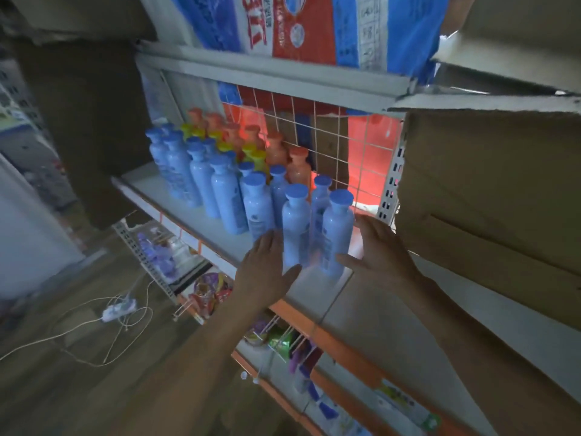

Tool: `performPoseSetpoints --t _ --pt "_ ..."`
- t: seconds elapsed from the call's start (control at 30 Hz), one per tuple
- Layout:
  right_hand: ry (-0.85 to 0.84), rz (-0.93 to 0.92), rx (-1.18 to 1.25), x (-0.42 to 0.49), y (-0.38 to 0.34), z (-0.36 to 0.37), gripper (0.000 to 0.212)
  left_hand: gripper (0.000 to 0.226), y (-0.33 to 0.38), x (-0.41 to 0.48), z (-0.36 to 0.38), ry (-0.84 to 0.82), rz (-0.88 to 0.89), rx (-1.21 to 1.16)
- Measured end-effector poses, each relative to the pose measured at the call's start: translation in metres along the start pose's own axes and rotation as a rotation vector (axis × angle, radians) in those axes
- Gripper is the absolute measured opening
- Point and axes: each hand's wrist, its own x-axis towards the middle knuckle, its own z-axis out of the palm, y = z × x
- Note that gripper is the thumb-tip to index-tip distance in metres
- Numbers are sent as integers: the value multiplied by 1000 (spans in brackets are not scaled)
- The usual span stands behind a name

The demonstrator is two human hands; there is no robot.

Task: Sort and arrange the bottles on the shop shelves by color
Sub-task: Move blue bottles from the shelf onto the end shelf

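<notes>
Shelf (pixel 314 294) holds blue bottles (pixel 226 196) ahead of yellow bottles (pixel 257 160) and orange bottles (pixel 298 165), with left hand (pixel 267 272) and right hand (pixel 380 250), fingers straight and gripping nothing, flanking the front pair (pixel 336 234), which should be nudged together gently, kept upright.

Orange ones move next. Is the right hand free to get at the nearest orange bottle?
Probably not directly: blue bottles stand between the right hand and the orange bottle. Reaching over their caps might work.
</notes>
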Motion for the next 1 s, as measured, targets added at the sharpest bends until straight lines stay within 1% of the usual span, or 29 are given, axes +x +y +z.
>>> performPoseSetpoints --t 0.1,0.17,0.2,0.27,0.33,0.4,0.5,0.57,0.7,0.8,0.9,1.0 --pt "-58 54 169 16 -6 5 90 90 5 19 -6 -2 -62 -54" --pt "-97 95 296 29 -4 14 94 93 11 33 -8 -28 -134 -88" --pt "-107 112 371 35 2 23 95 95 13 40 -7 -49 -181 -96" --pt "-92 131 465 38 3 29 89 93 16 49 -5 -72 -257 -99" --pt "-43 190 540 35 -11 22 82 81 19 55 0 -37 -281 -126" --pt "-38 250 606 34 -13 24 75 72 20 58 5 31 -303 -197" --pt "-22 301 693 36 -14 27 74 74 21 62 15 119 -347 -303" --pt "-8 308 723 38 -14 28 73 75 21 64 21 159 -332 -361" --pt "35 347 741 34 -13 26 57 77 16 69 22 140 -249 -445" --pt "60 395 700 23 -14 21 60 81 18 70 21 96 -205 -492" --pt "136 465 708 0 -3 19 64 70 34 66 27 49 -134 -533" --pt "223 560 725 -36 14 7 55 61 66 64 33 -35 -44 -533"
